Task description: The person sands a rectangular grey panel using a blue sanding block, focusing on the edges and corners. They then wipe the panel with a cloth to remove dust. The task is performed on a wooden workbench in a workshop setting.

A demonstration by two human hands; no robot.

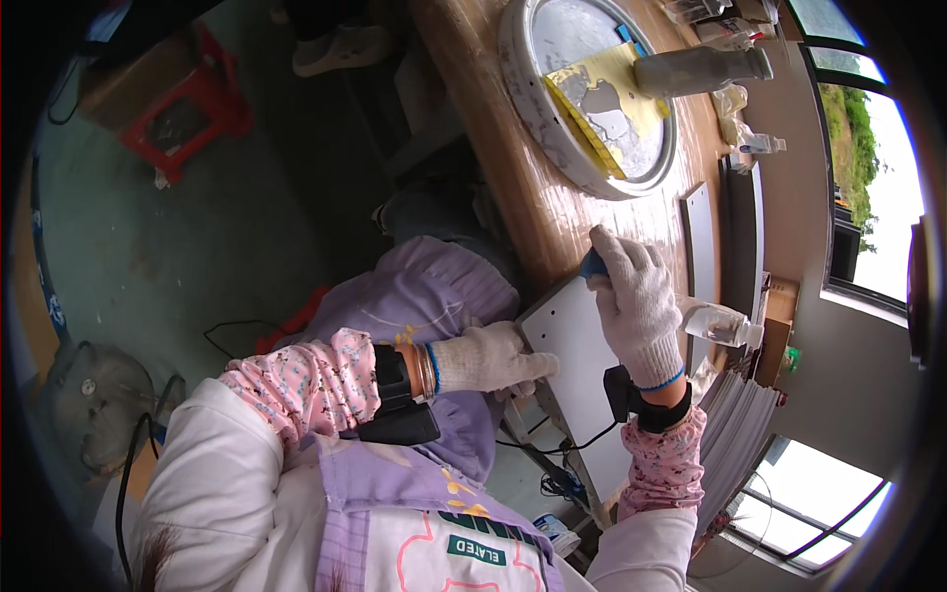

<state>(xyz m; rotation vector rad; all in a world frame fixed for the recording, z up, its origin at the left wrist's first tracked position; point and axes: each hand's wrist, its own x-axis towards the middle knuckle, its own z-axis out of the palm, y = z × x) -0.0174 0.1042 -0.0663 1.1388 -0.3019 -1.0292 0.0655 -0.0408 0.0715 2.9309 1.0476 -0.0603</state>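
My gloved left hand [485,359] grips the near edge of a flat light-grey panel [567,331], thumb on top and the other fingers partly hidden beneath. Small dark holes show near the panel's corner. Above its far end, my gloved right hand [636,308] is closed on a small dark-blue piece [592,265]. Most of that piece is covered by the fingers, so its kind cannot be made out. Whether it touches the panel is unclear.
Beyond the panel, a round grey-smeared lid or tray [646,183] on the wooden table [528,212] carries a yellow sheet [582,84] and a grey bottle [700,71]. A clear bottle [718,324] and stacked panels [730,414] lie right. A red stool [182,128] stands left.
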